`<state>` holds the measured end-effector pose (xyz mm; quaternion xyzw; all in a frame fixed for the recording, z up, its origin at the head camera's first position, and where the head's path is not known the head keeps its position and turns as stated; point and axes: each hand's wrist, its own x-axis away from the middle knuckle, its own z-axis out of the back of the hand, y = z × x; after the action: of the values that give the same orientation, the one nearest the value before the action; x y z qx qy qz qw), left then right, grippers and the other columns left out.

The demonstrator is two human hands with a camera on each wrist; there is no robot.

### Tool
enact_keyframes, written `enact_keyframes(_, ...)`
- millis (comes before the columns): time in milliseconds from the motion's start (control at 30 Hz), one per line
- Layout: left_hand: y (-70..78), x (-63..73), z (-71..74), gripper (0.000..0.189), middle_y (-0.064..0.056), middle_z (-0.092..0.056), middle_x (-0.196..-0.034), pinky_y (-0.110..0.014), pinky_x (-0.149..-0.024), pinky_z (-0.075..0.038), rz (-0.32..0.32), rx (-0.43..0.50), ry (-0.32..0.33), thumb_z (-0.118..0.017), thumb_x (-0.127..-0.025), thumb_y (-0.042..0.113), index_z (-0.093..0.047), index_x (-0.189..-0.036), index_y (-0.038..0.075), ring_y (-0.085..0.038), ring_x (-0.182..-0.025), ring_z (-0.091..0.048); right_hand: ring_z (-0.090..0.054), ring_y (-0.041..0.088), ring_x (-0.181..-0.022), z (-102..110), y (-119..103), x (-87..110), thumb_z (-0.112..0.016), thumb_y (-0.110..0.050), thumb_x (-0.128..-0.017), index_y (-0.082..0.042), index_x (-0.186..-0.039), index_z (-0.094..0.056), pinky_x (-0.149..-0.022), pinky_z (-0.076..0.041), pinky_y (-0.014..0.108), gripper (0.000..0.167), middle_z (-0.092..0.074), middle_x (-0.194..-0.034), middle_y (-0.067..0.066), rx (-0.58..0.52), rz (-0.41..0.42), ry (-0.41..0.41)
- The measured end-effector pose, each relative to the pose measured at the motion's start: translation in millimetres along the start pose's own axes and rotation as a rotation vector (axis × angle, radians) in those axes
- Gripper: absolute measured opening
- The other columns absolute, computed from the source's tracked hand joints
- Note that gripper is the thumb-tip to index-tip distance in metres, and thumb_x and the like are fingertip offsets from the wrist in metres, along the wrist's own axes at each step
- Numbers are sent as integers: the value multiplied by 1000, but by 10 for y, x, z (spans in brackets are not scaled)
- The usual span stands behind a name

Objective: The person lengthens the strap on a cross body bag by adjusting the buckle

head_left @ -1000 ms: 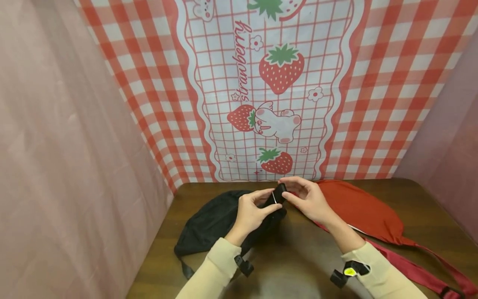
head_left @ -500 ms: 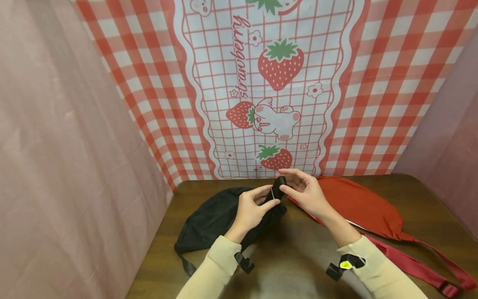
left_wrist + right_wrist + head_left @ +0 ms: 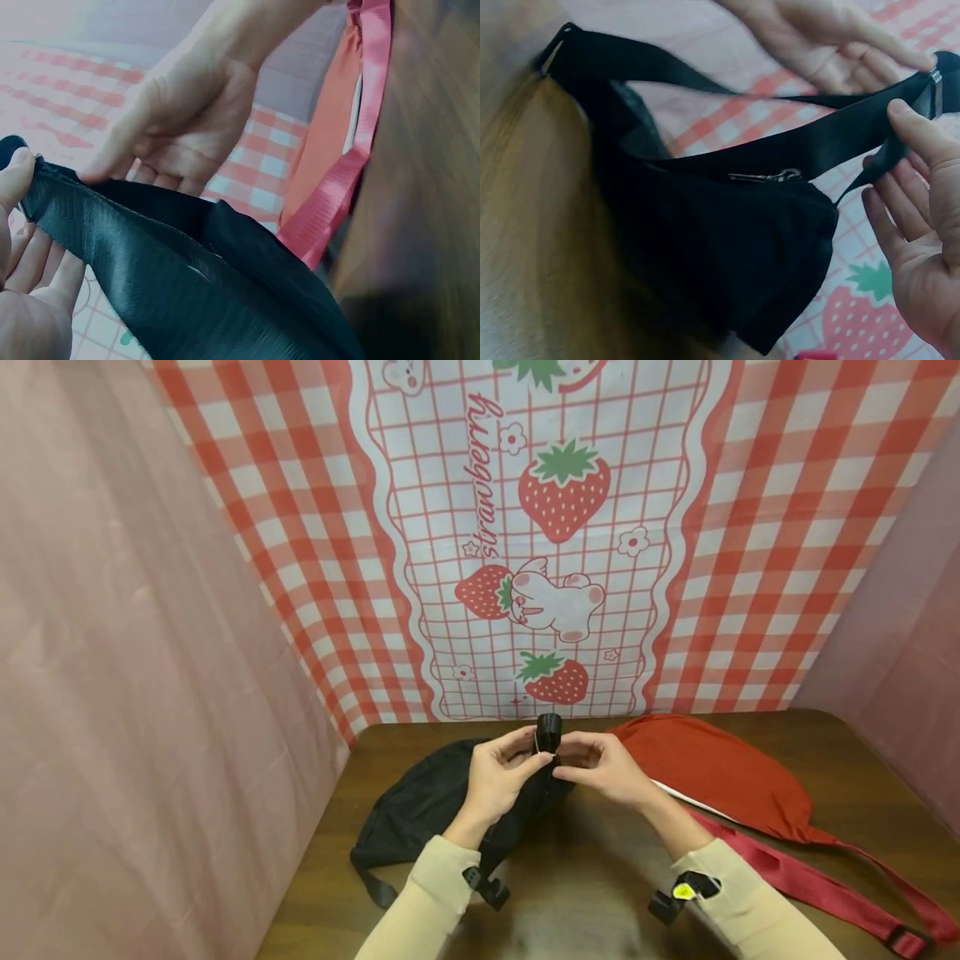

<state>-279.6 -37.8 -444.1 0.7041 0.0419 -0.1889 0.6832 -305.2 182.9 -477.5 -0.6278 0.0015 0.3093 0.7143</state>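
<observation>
A black waist bag (image 3: 420, 802) lies on the left half of the wooden table, its zip pull (image 3: 769, 177) showing in the right wrist view. Above its right end, my left hand (image 3: 495, 781) pinches the bag's black strap (image 3: 135, 247) close to a metal slider (image 3: 936, 82). My right hand (image 3: 607, 770) faces it, holding the strap between thumb and fingers just below the slider. A short folded loop of strap (image 3: 550, 728) sticks up between the two hands.
A red waist bag (image 3: 727, 777) lies at the back right, with its pink-red strap (image 3: 795, 864) running toward the front right corner. Behind the table (image 3: 600, 893) hangs a strawberry-print checked cloth (image 3: 562, 493). A pale pink curtain (image 3: 150, 652) borders the left side.
My right hand has moved down and left, from the strap loop's top to below it. The loop has turned from leaning right to nearly upright. My left hand has shifted slightly left.
</observation>
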Motion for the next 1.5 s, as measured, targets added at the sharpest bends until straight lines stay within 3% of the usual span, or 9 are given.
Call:
enact_keyframes(233, 29, 1, -1, 46, -27, -73, -129, -30, -102, -60, -23, 40, 40, -81, -93, 2, -70, -137, -1, -32, -121, -73, -73, 2, -113, -76, 58, 22, -79, 5, -92, 8, -135, -65, -96, -61, 23, 46, -74, -124, -14, 39, 102, 31)
enact_keyframes(400, 32, -17, -6, 44, -28, -73, -128, -30, -104, -60, -48, 39, 39, -81, -94, 3, -70, -137, -3, -20, -117, -75, -75, 3, -110, -82, 18, 17, -81, 3, -91, 6, -133, -70, -91, -64, 26, 43, -78, -123, -4, 69, 118, 111)
enact_keyframes(567, 47, -22, -11, 42, -29, -74, -124, -30, -101, -61, -74, 47, 61, -81, -93, 2, -71, -134, -3, -9, -108, -75, -75, 2, -108, -39, 39, 59, -81, 4, -90, 3, -133, -71, -91, -62, 22, 44, -79, -121, 3, 92, 71, 92)
enact_keyframes(733, 29, -38, -24, 42, -28, -74, -125, -31, -102, -60, -88, 51, 48, -81, -92, 0, -72, -133, -3, -6, -108, -74, -75, 3, -110, -65, -27, 7, -81, 3, -91, 4, -134, -70, -94, -62, 23, 44, -77, -126, 3, 99, 140, 124)
enact_keyframes(833, 27, -47, -21, 43, -29, -74, -125, -31, -102, -61, -98, 47, 40, -81, -93, 2, -71, -134, -4, -5, -108, -74, -75, 3, -109, -71, -50, 9, -80, 6, -91, 7, -132, -71, -91, -63, 22, 42, -77, -126, 11, 104, 161, 142)
enact_keyframes(1000, 61, -35, 0, 42, -29, -74, -125, -28, -100, -61, -103, 34, 56, -81, -93, 1, -71, -133, -6, -3, -105, -74, -73, 1, -114, -21, -61, 69, -76, 9, -92, 8, -133, -70, -95, -60, 18, 42, -74, -128, 27, 141, 157, 87)
enact_keyframes(1100, 75, -25, 9, 42, -29, -74, -124, -29, -99, -62, -115, 9, 45, -81, -92, 1, -71, -133, -5, -9, -107, -75, -71, 1, -118, 26, -203, 33, -73, 8, -95, 6, -138, -67, -99, -58, 18, 43, -70, -133, 30, 172, 184, 57)
enact_keyframes(1300, 71, -21, 8, 43, -26, -75, -125, -31, -98, -62, -165, -57, -2, -81, -93, 3, -71, -135, -1, -32, -116, -76, -76, 11, -106, 137, -614, -195, -79, -4, -96, -5, -134, -72, -91, -63, 24, 39, -76, -123, 15, 316, 177, -34)
enact_keyframes(1500, 25, 26, 6, 46, -18, -75, -132, -28, -100, -60, -213, -147, -19, -82, -93, 5, -71, -137, 1, -31, -119, -74, -79, 14, -100, 198, -766, -270, -86, -6, -90, -8, -123, -78, -89, -66, 35, 35, -78, -121, 10, 319, 64, -138)
